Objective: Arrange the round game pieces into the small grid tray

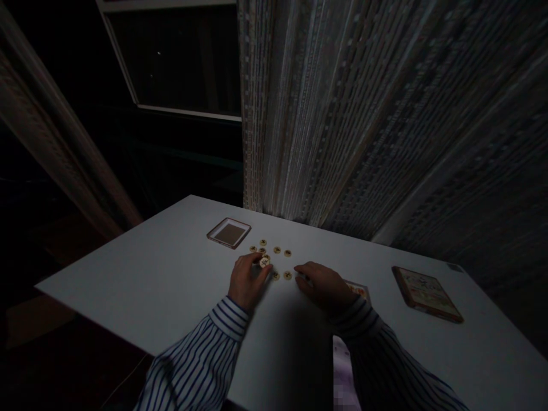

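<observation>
Between the thumb and fingers of my left hand (247, 281) is a round xiangqi piece (264, 262), pale with a dark character on its face. Several more such discs lie on the white table around it, among them one at the back (262, 242) and one on the right (287, 253). My right hand (322, 284) rests over the table with fingers bent and a gap between thumb and forefinger. Nothing shows in that gap, and a disc (287, 275) lies just left of its fingertips.
An open shallow box tray (209, 234) stands at the back left. To the right is a box lid (428, 292) with a printed picture. Part of a printed card or box (358, 289) shows behind my right wrist. Curtains (295, 142) hang along the table's far edge.
</observation>
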Demonstrator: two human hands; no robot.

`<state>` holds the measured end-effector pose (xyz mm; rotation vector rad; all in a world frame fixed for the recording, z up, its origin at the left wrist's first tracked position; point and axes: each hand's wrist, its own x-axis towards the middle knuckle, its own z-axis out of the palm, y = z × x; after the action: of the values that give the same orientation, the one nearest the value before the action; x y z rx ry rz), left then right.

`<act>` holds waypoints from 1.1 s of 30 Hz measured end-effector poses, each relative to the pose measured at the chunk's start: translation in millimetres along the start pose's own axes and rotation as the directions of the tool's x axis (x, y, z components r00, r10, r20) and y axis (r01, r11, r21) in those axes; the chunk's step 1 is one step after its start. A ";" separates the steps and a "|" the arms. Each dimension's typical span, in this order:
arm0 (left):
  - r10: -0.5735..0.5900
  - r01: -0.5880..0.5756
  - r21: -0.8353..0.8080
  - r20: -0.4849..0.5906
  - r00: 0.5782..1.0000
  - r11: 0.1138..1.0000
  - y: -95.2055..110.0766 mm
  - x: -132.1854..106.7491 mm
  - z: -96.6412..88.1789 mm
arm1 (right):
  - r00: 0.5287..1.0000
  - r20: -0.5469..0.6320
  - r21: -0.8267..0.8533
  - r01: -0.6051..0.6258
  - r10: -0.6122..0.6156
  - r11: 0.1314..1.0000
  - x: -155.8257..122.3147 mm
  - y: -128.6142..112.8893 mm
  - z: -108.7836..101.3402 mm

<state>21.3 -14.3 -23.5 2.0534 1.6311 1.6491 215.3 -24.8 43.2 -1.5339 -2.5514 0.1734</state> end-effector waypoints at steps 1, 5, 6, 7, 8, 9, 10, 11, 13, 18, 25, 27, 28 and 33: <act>0.016 -0.016 -0.003 0.001 1.000 1.000 1.6 -0.9 1.4 | 1.000 -0.019 0.004 0.003 -0.003 1.000 -2.1 2.2 0.7; 0.078 -0.078 -0.023 -0.001 0.997 0.997 7.7 -3.8 7.4 | 0.991 -0.124 0.026 0.045 -0.042 0.999 -10.0 12.8 8.2; 0.085 -0.085 -0.036 0.001 0.996 0.996 9.8 -4.4 8.8 | 0.985 -0.163 0.034 0.063 -0.057 0.997 -12.0 15.7 10.9; 0.084 -0.084 -0.053 0.007 0.996 0.995 12.2 -5.0 10.1 | 0.975 -0.208 0.041 0.085 -0.075 0.996 -14.0 18.4 13.6; 0.077 -0.075 -0.074 0.019 0.997 0.994 15.0 -5.5 11.4 | 0.962 -0.257 0.046 0.110 -0.094 0.993 -16.1 21.1 16.2; 0.065 -0.062 -0.097 0.031 0.997 0.993 18.0 -6.0 12.8 | 0.945 -0.308 0.050 0.133 -0.111 0.990 -18.2 23.5 18.8; 0.049 -0.044 -0.119 0.043 0.998 0.992 21.1 -6.6 14.3 | 0.927 -0.353 0.056 0.153 -0.124 0.987 -20.4 25.7 21.0; 0.032 -0.024 -0.139 0.056 0.998 0.990 24.2 -7.3 15.9 | 0.911 -0.392 0.062 0.164 -0.127 0.984 -22.5 27.7 22.9; 0.007 0.007 -0.175 0.081 0.997 0.985 30.2 -8.9 19.5 | 0.887 -0.449 0.078 0.162 -0.111 0.984 -27.0 30.8 25.7; 0.017 0.020 -0.241 0.151 0.988 0.970 42.2 -14.4 28.7 | 0.852 -0.522 0.154 0.136 -0.037 0.979 -39.0 36.2 27.3; -0.010 0.082 -0.289 0.245 0.970 0.954 54.9 -19.4 38.2 | 0.870 -0.490 0.315 0.119 0.054 0.941 -54.5 50.1 32.9; -0.021 0.102 -0.299 0.262 0.965 0.949 56.9 -20.6 40.8 | 0.878 -0.472 0.356 0.102 0.084 0.929 -58.2 56.3 38.3; -0.027 0.111 -0.302 0.271 0.962 0.947 57.6 -21.2 42.0 | 0.876 -0.470 0.378 0.094 0.104 0.921 -60.0 59.3 41.1; -0.044 0.145 -0.315 0.306 0.951 0.938 61.1 -23.1 46.5 | 0.862 -0.477 0.461 0.079 0.172 0.884 -68.6 69.2 47.3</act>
<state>99.2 -33.4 -23.4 1.9031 1.2359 1.3904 297.6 -53.9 -20.9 -1.2454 -1.8796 0.3174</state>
